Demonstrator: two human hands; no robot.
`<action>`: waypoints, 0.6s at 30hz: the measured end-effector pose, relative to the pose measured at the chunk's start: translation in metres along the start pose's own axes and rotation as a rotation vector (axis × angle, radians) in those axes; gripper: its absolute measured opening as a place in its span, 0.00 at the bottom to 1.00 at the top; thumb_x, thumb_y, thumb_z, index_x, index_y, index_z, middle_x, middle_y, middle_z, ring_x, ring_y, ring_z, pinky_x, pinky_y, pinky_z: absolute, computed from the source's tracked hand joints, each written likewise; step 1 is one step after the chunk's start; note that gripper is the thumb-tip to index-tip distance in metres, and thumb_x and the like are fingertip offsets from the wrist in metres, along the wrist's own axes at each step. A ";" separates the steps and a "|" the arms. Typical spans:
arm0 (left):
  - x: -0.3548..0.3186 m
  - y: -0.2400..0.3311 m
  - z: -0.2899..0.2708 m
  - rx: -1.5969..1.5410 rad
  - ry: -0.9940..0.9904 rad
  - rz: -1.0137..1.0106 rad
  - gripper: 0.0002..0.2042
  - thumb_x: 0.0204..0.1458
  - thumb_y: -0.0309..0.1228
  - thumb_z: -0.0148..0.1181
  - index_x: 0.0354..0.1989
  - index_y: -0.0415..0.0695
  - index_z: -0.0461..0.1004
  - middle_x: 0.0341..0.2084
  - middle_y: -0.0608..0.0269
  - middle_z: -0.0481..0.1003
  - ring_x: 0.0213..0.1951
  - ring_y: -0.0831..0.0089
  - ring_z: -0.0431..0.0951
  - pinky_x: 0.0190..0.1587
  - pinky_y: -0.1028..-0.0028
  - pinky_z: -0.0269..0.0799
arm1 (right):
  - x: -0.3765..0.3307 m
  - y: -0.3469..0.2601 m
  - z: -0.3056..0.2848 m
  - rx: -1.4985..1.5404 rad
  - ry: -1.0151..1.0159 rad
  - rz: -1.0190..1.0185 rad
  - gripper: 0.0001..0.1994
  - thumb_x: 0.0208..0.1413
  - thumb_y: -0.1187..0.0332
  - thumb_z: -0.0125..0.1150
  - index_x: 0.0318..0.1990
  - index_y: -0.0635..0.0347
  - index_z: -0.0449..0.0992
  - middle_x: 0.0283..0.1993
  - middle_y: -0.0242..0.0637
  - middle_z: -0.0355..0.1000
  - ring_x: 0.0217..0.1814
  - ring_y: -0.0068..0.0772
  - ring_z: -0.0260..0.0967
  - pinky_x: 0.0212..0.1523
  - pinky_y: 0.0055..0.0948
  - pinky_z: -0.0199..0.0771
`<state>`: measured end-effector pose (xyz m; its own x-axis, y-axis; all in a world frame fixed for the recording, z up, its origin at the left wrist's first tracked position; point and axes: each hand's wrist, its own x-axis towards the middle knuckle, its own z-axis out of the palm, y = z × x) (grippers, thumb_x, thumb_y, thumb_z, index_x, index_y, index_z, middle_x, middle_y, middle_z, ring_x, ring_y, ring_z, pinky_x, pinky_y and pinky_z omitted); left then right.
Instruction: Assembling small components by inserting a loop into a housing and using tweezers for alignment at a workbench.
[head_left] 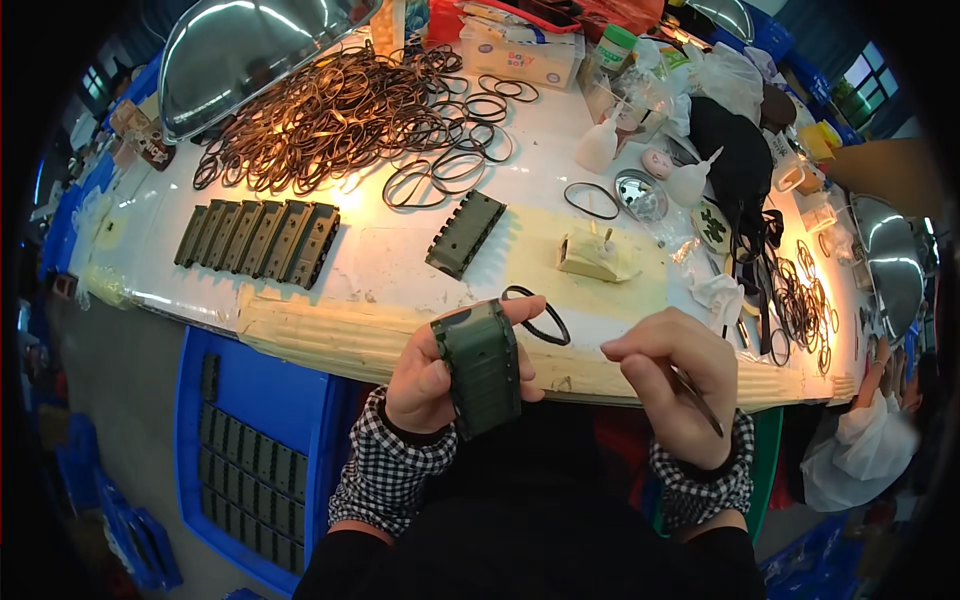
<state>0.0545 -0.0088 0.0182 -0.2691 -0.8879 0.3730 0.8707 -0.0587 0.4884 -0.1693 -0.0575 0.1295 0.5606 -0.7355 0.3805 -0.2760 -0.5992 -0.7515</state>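
One dark green part [482, 375] was in hand at the near edge of the worktop [385, 265], tilted, with the left hand's [420, 388] grip closed about its sides. A black loop [548, 336] was at that hand's fingertip, beside the part rather than round it; whether it touched the part could not be told. The right hand's [685, 375] grip was curled round a thin tool [700, 403], thumb near forefinger, well apart from the part. This piece therefore looked unfinished, its loop being off it. A single matching part [466, 233] lay farther back on the worktop, and to its left a row of like parts [258, 243] stood close together. More lay in ranks in a blue tray [275, 375] below the edge, perhaps the done ones, though their detail was too small to confirm. The large heap of loose loops [320, 110] suggested much work remained.
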 end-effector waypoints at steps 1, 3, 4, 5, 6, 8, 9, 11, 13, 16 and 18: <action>-0.007 -0.002 0.002 0.007 0.025 0.029 0.39 0.51 0.43 0.62 0.64 0.30 0.53 0.59 0.33 0.60 0.49 0.56 0.74 0.49 0.53 0.76 | 0.003 0.008 0.011 0.063 0.039 0.031 0.05 0.52 0.75 0.62 0.37 0.60 0.80 0.31 0.36 0.75 0.22 0.21 0.63 0.22 0.23 0.61; -0.008 -0.001 0.005 0.019 -0.003 0.059 0.40 0.48 0.43 0.63 0.60 0.22 0.55 0.56 0.29 0.62 0.42 0.51 0.77 0.42 0.52 0.79 | 0.012 0.015 0.022 0.148 0.022 0.050 0.05 0.55 0.74 0.59 0.38 0.61 0.79 0.33 0.36 0.75 0.24 0.20 0.65 0.24 0.23 0.63; -0.010 0.001 0.003 0.013 -0.100 0.069 0.40 0.47 0.42 0.63 0.59 0.22 0.56 0.56 0.29 0.62 0.41 0.51 0.77 0.41 0.53 0.79 | 0.017 0.017 0.028 0.200 0.008 0.052 0.06 0.57 0.73 0.58 0.39 0.62 0.79 0.34 0.35 0.75 0.25 0.20 0.66 0.24 0.23 0.64; -0.012 0.003 -0.003 0.006 -0.197 0.078 0.39 0.46 0.41 0.63 0.58 0.21 0.58 0.55 0.28 0.62 0.40 0.51 0.77 0.39 0.53 0.80 | 0.020 0.016 0.035 0.240 -0.044 0.029 0.06 0.57 0.73 0.57 0.39 0.62 0.79 0.33 0.35 0.75 0.25 0.19 0.66 0.25 0.22 0.64; -0.013 0.005 -0.009 -0.003 -0.294 0.087 0.38 0.45 0.40 0.64 0.57 0.21 0.59 0.55 0.28 0.61 0.40 0.51 0.78 0.38 0.54 0.80 | 0.023 0.016 0.041 0.280 -0.096 0.005 0.07 0.58 0.72 0.56 0.39 0.63 0.78 0.33 0.35 0.75 0.25 0.19 0.66 0.26 0.21 0.64; -0.013 0.004 -0.014 -0.067 -0.359 0.060 0.36 0.43 0.39 0.64 0.54 0.20 0.63 0.55 0.27 0.61 0.39 0.50 0.77 0.36 0.54 0.81 | 0.026 0.020 0.044 0.391 -0.248 0.033 0.08 0.60 0.72 0.54 0.39 0.65 0.78 0.31 0.34 0.75 0.26 0.18 0.67 0.27 0.20 0.65; -0.015 0.004 -0.014 -0.101 -0.346 0.048 0.36 0.43 0.39 0.64 0.53 0.19 0.63 0.55 0.27 0.61 0.39 0.50 0.77 0.36 0.54 0.81 | 0.026 0.026 0.045 0.477 -0.345 0.082 0.08 0.60 0.71 0.54 0.39 0.66 0.77 0.30 0.34 0.74 0.27 0.18 0.67 0.28 0.20 0.66; -0.019 0.002 -0.016 -0.153 -0.314 0.031 0.36 0.44 0.40 0.64 0.53 0.19 0.62 0.53 0.27 0.62 0.40 0.50 0.77 0.36 0.54 0.81 | 0.025 0.027 0.048 0.722 -0.465 0.251 0.10 0.61 0.69 0.55 0.37 0.68 0.77 0.27 0.31 0.74 0.29 0.17 0.68 0.31 0.18 0.69; -0.019 -0.001 -0.016 -0.174 -0.299 0.052 0.37 0.46 0.42 0.64 0.53 0.18 0.61 0.53 0.27 0.61 0.41 0.51 0.76 0.37 0.55 0.81 | 0.029 0.026 0.036 0.688 -0.567 0.342 0.11 0.62 0.66 0.54 0.36 0.67 0.77 0.30 0.31 0.75 0.31 0.15 0.68 0.31 0.16 0.67; -0.019 -0.003 -0.021 -0.188 -0.287 0.053 0.40 0.49 0.46 0.62 0.56 0.18 0.57 0.55 0.29 0.60 0.43 0.54 0.75 0.37 0.57 0.81 | 0.028 0.030 0.032 0.730 -0.542 0.443 0.10 0.60 0.66 0.58 0.34 0.65 0.76 0.29 0.29 0.74 0.30 0.12 0.67 0.28 0.14 0.64; -0.024 -0.003 -0.022 -0.203 -0.233 0.045 0.42 0.50 0.47 0.61 0.58 0.18 0.53 0.55 0.30 0.60 0.44 0.56 0.75 0.37 0.58 0.81 | 0.029 0.032 0.031 0.731 -0.456 0.441 0.09 0.58 0.67 0.59 0.35 0.66 0.77 0.27 0.30 0.73 0.30 0.14 0.69 0.29 0.16 0.67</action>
<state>0.0678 0.0026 -0.0097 -0.2952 -0.7648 0.5726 0.9420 -0.1328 0.3082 -0.1378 -0.0878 0.0997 0.8147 -0.5613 -0.1460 -0.0669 0.1590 -0.9850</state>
